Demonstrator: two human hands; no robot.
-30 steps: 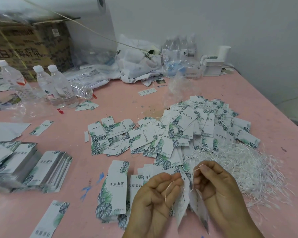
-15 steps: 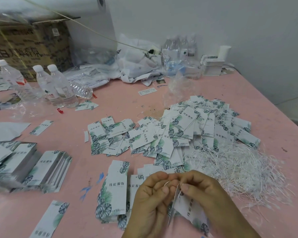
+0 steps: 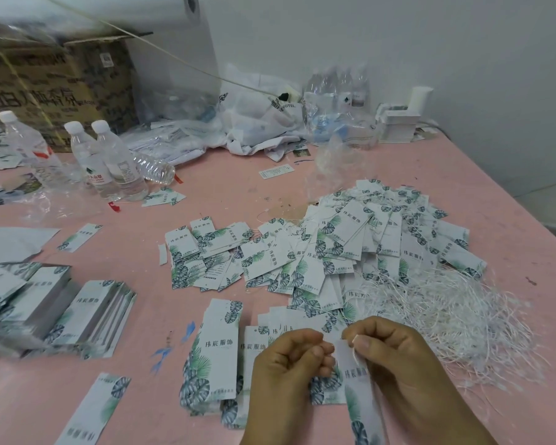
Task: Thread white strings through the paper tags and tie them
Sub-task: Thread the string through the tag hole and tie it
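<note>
Two hands low at front edge of pink table. Right hand pinches top of white leaf-printed paper tag with thin white string at its hole; left hand, fingers curled, pinches close beside, whether on string cannot tell. Half a second back hands met over tag; now drawn slightly apart, likely pulling string through or tightening knot. Loose white string heap just right; scattered tag pile beyond.

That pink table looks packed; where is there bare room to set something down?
Bare pink table lies behind the tag heap, and more along the right edge beyond the loose strings. A smaller patch sits between the stacked tags and the bottles. The middle is crowded.
</note>
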